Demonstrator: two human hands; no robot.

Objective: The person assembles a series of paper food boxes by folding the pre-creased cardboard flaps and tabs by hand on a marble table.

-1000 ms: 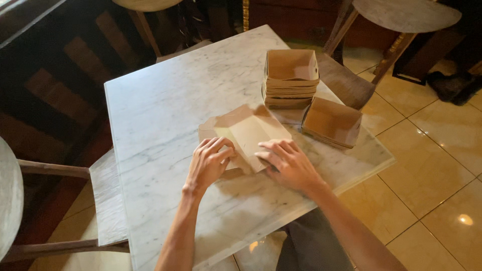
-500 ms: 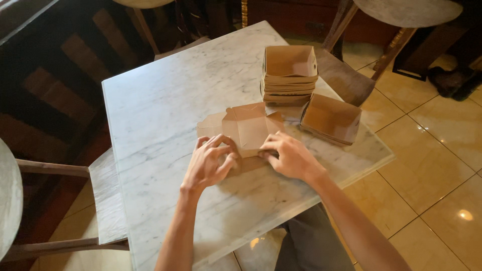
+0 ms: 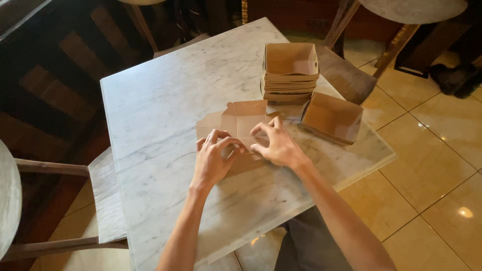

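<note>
The person sits at a white marble table (image 3: 150,130) with both hands on a flat brown cardboard box blank (image 3: 241,120). The left hand (image 3: 213,160) has its fingers curled and pinches a flap at the near edge of the blank; the right hand (image 3: 276,145) is likewise half closed, thumb and fingertips gripping the same near portion just beside the left. The blank lies on the table under and just beyond the fingers, its far flaps partly raised, its walls not yet standing.

Judged from how things lie, the work is well begun but this piece is early in its folding: the sheet is creased, yet no corner looks locked.

Beyond the right hand stands a stack of folded boxes (image 3: 290,73), nested one in another; the rims suggest about five or six, though the exact count cannot be told. Just to the right of that stack, and beyond the right hand, one single folded box (image 3: 332,118) sits tilted on the table near its edge. So there is one blank in hand, one loose finished box, and one stack.

A wooden chair (image 3: 108,195) stands to the left of the left arm; the tiled floor (image 3: 432,165) lies to the right.
</note>
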